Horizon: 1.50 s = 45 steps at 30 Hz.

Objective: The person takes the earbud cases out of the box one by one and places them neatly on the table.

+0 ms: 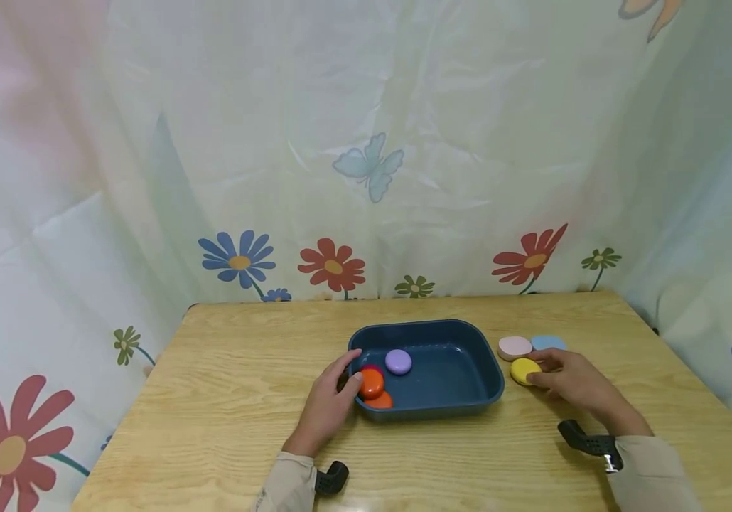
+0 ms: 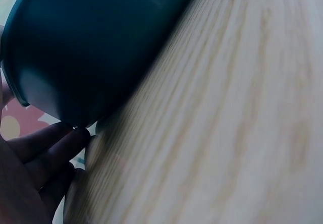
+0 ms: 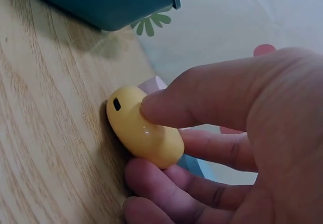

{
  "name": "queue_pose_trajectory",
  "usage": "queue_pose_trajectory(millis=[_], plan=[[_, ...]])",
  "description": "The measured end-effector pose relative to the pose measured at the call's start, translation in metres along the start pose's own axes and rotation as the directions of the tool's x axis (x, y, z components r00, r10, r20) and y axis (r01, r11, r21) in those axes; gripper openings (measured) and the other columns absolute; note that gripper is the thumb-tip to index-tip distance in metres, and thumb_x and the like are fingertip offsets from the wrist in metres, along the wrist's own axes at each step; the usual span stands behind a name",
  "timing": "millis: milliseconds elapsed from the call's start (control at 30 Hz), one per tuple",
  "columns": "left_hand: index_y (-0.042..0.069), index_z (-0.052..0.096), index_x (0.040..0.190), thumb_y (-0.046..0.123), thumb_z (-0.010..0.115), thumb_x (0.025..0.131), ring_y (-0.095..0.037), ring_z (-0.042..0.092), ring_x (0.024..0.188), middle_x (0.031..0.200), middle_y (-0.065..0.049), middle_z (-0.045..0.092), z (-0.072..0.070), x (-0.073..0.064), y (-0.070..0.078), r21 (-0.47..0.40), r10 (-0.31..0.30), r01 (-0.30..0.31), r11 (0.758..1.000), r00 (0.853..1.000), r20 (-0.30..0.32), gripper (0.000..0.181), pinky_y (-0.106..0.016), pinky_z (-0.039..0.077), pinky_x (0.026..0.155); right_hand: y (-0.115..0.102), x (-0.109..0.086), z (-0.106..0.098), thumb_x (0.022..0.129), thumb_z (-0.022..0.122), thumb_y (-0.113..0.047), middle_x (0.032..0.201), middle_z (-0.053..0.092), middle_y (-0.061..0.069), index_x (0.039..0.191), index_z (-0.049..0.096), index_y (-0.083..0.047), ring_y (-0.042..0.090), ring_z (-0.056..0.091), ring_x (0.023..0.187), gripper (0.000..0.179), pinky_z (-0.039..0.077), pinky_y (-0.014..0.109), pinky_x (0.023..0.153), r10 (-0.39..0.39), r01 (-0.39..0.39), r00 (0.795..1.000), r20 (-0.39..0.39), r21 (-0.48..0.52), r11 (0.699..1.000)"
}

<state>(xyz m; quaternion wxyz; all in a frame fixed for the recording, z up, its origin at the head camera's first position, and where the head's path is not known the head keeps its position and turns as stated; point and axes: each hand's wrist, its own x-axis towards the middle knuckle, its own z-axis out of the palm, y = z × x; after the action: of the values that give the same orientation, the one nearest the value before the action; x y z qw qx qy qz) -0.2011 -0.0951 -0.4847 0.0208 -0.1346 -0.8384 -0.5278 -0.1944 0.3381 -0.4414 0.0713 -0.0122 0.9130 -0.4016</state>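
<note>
A dark blue basin (image 1: 430, 412) stands on the wooden table. My left hand (image 1: 329, 402) grips its left end, thumb and index finger at the rim; in the left wrist view other fingers (image 2: 55, 143) touch its outer wall. Right of the basin, my right hand (image 1: 571, 380) pinches a small rounded yellow case (image 3: 136, 128) between thumb and fingers. The case resembles an earbud case and has a dark port on its side. Its edge is at or just above the table. Inside the basin lie a purple rounded case (image 1: 398, 362) and orange-red ones (image 1: 372, 382), partly overlapping.
Behind the yellow case lie a pink case (image 1: 514, 347) and a light blue one (image 1: 548, 343), close together. A flowered curtain (image 1: 366, 235) hangs behind the table (image 1: 244, 370). The basin's raised wall stands between the two hands.
</note>
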Motion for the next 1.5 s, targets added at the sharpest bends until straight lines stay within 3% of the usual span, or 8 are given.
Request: queue_pose_trajectory(millis=[200, 400, 633, 800, 1000, 1133, 1367, 1500], plan=[[0.029, 0.051, 0.147, 0.041, 0.054, 0.103, -0.023, 0.043, 0.139, 0.151, 0.002, 0.046, 0.001, 0.001, 0.001, -0.008, 0.016, -0.016, 1.000, 1.000, 0.010, 0.046, -0.051, 0.035, 0.113, -0.002, -0.003, -0.001, 0.100, 0.063, -0.028, 0.112, 0.061, 0.024, 0.133, 0.051, 0.014, 0.025, 0.062, 0.089, 0.055, 0.057, 0.032, 0.066, -0.013, 0.011, 1.000, -0.025, -0.046, 0.999], [0.032, 0.050, 0.148, 0.044, 0.053, 0.103, -0.023, 0.042, 0.139, 0.152, 0.003, 0.045, 0.000, 0.002, 0.000, -0.018, -0.010, 0.010, 1.000, 1.000, 0.017, 0.046, -0.050, 0.035, 0.113, -0.006, -0.002, -0.003, 0.105, 0.052, -0.030, 0.112, 0.061, 0.027, 0.131, 0.053, 0.012, 0.024, 0.064, 0.083, 0.049, 0.054, 0.032, 0.063, -0.031, 0.016, 0.989, -0.143, -0.106, 0.994], [0.030, 0.052, 0.146, 0.041, 0.054, 0.103, -0.025, 0.043, 0.138, 0.150, 0.000, 0.047, -0.001, 0.000, -0.001, -0.003, 0.019, -0.019, 1.000, 1.000, -0.004, 0.045, -0.052, 0.035, 0.113, -0.015, -0.003, 0.002, 0.106, 0.051, -0.030, 0.115, 0.063, 0.025, 0.134, 0.053, 0.009, 0.025, 0.065, 0.088, 0.049, 0.057, 0.032, 0.065, -0.045, 0.047, 0.981, -0.187, 0.006, 0.999], [0.031, 0.052, 0.146, 0.041, 0.054, 0.103, -0.024, 0.044, 0.138, 0.150, 0.001, 0.047, -0.002, 0.000, -0.002, -0.005, 0.018, -0.018, 1.000, 1.000, -0.009, 0.045, -0.052, 0.035, 0.113, -0.028, 0.001, 0.005, 0.105, 0.052, -0.034, 0.106, 0.066, 0.021, 0.134, 0.057, 0.005, 0.022, 0.064, 0.085, 0.048, 0.057, 0.033, 0.066, -0.074, 0.088, 0.972, -0.222, 0.054, 0.995], [0.029, 0.053, 0.146, 0.041, 0.054, 0.103, -0.026, 0.044, 0.138, 0.150, -0.001, 0.048, -0.003, 0.000, 0.000, -0.001, 0.027, -0.027, 1.000, 1.000, -0.014, 0.045, -0.053, 0.035, 0.113, -0.044, 0.008, 0.013, 0.104, 0.055, -0.036, 0.114, 0.066, 0.022, 0.136, 0.056, 0.003, 0.020, 0.064, 0.085, 0.050, 0.056, 0.030, 0.066, -0.095, 0.126, 0.976, -0.196, 0.154, 0.980], [0.028, 0.052, 0.147, 0.041, 0.053, 0.103, -0.026, 0.044, 0.138, 0.150, -0.002, 0.048, -0.003, 0.003, 0.002, 0.004, 0.035, -0.035, 0.999, 0.999, -0.018, 0.046, -0.053, 0.035, 0.113, -0.054, 0.015, 0.018, 0.104, 0.055, -0.036, 0.113, 0.065, 0.023, 0.137, 0.055, 0.003, 0.028, 0.065, 0.088, 0.051, 0.058, 0.032, 0.067, -0.107, 0.141, 0.980, -0.166, 0.212, 0.967], [0.028, 0.052, 0.147, 0.041, 0.054, 0.103, -0.025, 0.043, 0.138, 0.150, -0.001, 0.047, -0.004, 0.003, 0.002, 0.015, 0.038, -0.037, 0.999, 0.999, -0.021, 0.046, -0.052, 0.034, 0.113, -0.075, 0.025, 0.028, 0.105, 0.054, -0.032, 0.109, 0.066, 0.021, 0.134, 0.058, 0.002, 0.026, 0.066, 0.085, 0.045, 0.058, 0.037, 0.065, -0.166, 0.195, 0.975, -0.144, 0.217, 0.956], [0.028, 0.051, 0.148, 0.041, 0.053, 0.103, -0.025, 0.042, 0.139, 0.151, -0.001, 0.047, -0.002, 0.001, 0.000, 0.007, 0.038, -0.038, 0.999, 0.999, -0.010, 0.046, -0.052, 0.034, 0.113, -0.085, 0.028, 0.032, 0.106, 0.053, -0.027, 0.108, 0.066, 0.022, 0.131, 0.059, 0.003, 0.026, 0.066, 0.085, 0.040, 0.057, 0.034, 0.060, -0.164, 0.188, 0.978, -0.126, 0.212, 0.959]])
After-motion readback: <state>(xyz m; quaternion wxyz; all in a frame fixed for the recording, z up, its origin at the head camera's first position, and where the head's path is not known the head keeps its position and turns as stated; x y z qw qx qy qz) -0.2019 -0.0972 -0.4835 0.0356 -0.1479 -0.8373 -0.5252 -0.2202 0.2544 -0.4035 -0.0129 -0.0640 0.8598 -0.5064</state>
